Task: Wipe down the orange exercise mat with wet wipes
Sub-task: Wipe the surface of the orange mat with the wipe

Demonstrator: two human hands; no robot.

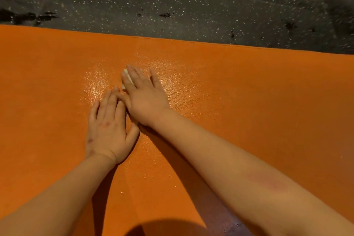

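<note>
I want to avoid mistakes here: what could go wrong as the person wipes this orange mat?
The right hand only presses the wet wipe flat, so it might slip out. The left hand rests on the orange mat beside the wet sheen and could slide.

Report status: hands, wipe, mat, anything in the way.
Left hand flat on mat. Right hand pressing wipe, fingers straight. Mat glistens wet around right hand. No obstruction in view.
</note>
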